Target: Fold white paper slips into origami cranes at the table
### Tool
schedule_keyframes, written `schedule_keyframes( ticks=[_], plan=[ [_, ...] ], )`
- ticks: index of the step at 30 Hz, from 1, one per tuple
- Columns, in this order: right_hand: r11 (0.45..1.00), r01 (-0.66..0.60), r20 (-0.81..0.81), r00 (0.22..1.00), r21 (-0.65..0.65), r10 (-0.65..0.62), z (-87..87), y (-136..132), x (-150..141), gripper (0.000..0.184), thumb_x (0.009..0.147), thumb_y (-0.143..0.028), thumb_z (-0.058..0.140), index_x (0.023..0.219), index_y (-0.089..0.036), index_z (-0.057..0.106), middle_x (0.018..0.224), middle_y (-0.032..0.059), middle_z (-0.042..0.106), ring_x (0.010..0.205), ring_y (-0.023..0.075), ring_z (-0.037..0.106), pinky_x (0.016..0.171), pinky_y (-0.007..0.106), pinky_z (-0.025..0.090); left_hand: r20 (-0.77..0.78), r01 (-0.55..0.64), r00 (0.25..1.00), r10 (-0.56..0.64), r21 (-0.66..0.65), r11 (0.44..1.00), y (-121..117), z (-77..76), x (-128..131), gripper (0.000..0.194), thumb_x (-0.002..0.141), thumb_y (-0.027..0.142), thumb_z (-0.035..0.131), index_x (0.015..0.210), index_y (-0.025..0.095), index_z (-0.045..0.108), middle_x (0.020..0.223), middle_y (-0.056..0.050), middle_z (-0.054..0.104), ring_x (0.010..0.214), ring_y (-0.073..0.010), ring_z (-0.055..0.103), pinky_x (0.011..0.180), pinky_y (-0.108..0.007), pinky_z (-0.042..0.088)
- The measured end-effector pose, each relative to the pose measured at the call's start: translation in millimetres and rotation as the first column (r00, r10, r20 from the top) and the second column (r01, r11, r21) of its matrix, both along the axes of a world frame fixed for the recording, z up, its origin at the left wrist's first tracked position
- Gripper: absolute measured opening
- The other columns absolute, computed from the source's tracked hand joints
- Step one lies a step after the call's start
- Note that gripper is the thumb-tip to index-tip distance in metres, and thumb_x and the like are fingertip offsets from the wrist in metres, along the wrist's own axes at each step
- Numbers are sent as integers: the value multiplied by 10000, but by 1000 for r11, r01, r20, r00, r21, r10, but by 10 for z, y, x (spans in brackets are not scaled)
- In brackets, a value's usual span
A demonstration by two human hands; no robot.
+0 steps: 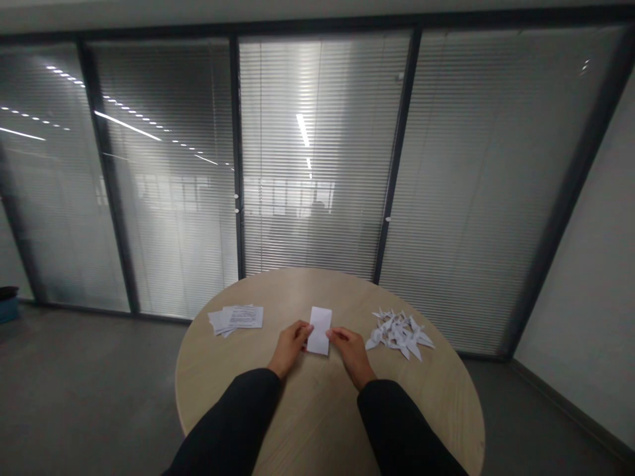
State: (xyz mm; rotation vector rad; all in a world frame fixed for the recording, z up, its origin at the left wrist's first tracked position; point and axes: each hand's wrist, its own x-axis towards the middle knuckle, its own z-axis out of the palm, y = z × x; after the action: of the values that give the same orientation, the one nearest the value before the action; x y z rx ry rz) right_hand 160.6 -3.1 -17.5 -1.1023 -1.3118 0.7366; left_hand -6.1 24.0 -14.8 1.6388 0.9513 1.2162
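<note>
A white piece of paper, narrow and upright in shape, is held between my two hands over the middle of the round table. My left hand pinches its left edge with thumb and fingers. On the opposite edge, my right hand grips it the same way. To the right lies a heap of folded white paper figures with pointed ends, which look like paper cranes. Several loose sheets of printed paper lie overlapping to the left.
The round wooden table has its curved far edge close to a glass partition with blinds. A white wall stands at the right. On the floor at the far left is a blue container, partly cut off.
</note>
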Motion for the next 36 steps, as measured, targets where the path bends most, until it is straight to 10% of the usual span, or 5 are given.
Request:
schedule_keyframes(
  ticks=[36],
  plan=[
    [994,-99,64,993,-37,101,41,-52,-70,324,649,-481,659,671,-159,693,624,17,660,617,177,583,607,271,438,235,77,971,-40,-152,985,77,7,-22,463,546,542,725,654,98,649,553,-18,576,508,-110,501,531,-232,381]
  ],
)
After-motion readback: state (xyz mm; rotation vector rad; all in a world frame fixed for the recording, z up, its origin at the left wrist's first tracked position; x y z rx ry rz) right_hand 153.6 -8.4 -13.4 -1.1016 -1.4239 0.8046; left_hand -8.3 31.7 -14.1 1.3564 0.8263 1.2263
